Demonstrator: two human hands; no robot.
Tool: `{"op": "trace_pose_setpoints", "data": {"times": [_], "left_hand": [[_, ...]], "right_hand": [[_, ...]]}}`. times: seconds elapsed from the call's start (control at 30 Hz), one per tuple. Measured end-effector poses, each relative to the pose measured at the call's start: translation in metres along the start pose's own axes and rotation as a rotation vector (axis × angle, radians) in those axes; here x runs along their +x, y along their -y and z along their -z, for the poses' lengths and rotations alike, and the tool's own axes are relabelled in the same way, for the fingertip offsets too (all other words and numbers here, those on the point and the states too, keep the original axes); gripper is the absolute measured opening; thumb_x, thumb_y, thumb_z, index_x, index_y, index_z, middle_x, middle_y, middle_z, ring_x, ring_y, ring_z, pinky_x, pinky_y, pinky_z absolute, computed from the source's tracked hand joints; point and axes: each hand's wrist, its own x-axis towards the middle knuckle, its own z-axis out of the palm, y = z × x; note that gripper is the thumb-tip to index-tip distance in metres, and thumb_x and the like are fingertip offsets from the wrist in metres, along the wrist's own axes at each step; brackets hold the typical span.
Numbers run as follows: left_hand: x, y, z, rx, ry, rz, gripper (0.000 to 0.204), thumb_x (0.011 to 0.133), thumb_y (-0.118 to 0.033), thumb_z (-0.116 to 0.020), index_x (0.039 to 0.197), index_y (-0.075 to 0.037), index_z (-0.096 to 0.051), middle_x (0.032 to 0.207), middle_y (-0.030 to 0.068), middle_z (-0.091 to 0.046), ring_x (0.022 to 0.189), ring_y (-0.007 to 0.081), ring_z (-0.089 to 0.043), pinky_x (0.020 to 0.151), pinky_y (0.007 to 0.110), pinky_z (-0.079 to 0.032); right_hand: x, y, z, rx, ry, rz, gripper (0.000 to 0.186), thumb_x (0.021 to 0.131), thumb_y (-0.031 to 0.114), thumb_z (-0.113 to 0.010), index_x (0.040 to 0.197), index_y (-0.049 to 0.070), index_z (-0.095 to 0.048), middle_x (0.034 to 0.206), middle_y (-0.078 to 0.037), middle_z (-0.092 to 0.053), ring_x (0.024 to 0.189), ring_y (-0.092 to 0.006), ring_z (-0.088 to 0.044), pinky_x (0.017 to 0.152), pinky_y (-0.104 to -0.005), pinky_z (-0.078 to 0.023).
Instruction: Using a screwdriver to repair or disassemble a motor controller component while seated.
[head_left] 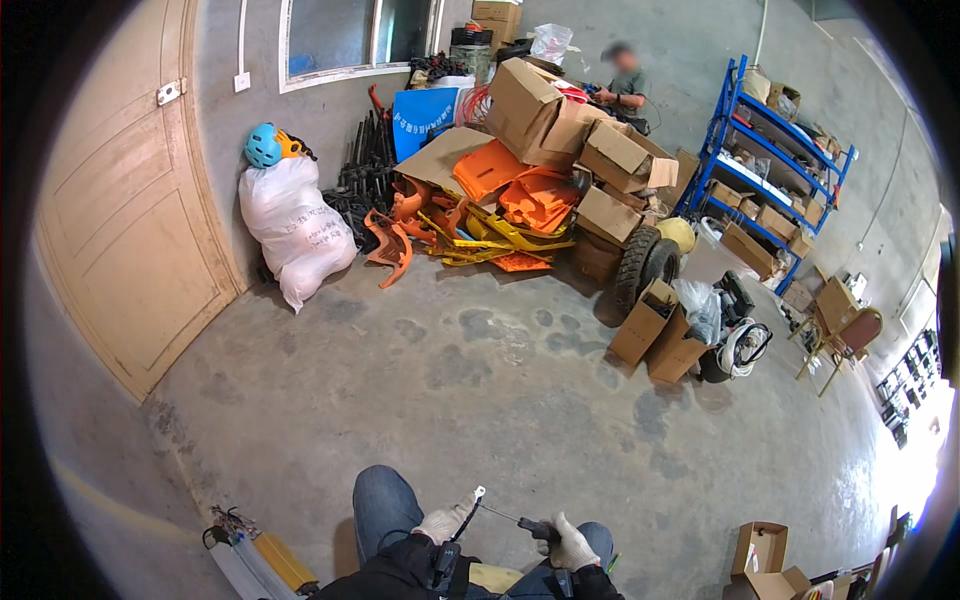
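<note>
My left hand (445,522), in a whitish work glove, is closed around a slim black part with a small white or silvery end (480,492). In my gloved right hand (573,546) is a screwdriver, gripped by its dark handle (540,530). Its thin metal shaft (500,514) points left toward the black part. Whether the tip touches that part is too small to tell. Both hands are above my lap, between my knees in blue jeans (385,505). The fingers of the left hand partly hide what it holds.
An open cardboard box (762,548) lies at the lower right. Metal bars with wires (262,562) lie at the lower left. Farther off are piled cartons (525,110), orange and yellow panels (490,235), tyres (640,268), blue shelving (780,165) and a person (628,90).
</note>
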Motion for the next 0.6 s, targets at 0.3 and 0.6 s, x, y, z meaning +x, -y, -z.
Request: {"op": "trace_pose_setpoints", "data": {"times": [0.3,0.6], "left_hand": [[0.014,-0.022,-0.01,0.086,0.06,-0.009,0.057,0.11,-0.048,-0.02,0.119,-0.005,-0.057,0.092,0.0192,-0.067,0.084,0.0327,-0.067,0.074,0.045,-0.051],[-0.019,-0.06,0.02,-0.212,0.085,0.215,0.08,0.098,-0.074,-0.029,0.095,-0.003,-0.065,0.075,0.0129,-0.063,0.074,0.0262,-0.065,0.065,0.039,-0.048]], "right_hand": [[-0.023,0.013,0.005,-0.189,-0.113,0.007,0.035,0.1,0.034,-0.057,0.111,0.002,-0.065,0.084,-0.008,-0.064,0.057,-0.0151,-0.057,0.043,-0.0295,-0.041],[-0.013,0.007,0.003,0.196,-0.021,0.08,0.028,0.098,0.025,-0.063,0.111,0.0,-0.062,0.094,-0.012,-0.064,0.069,-0.0216,-0.061,0.059,-0.0349,-0.051]]}}
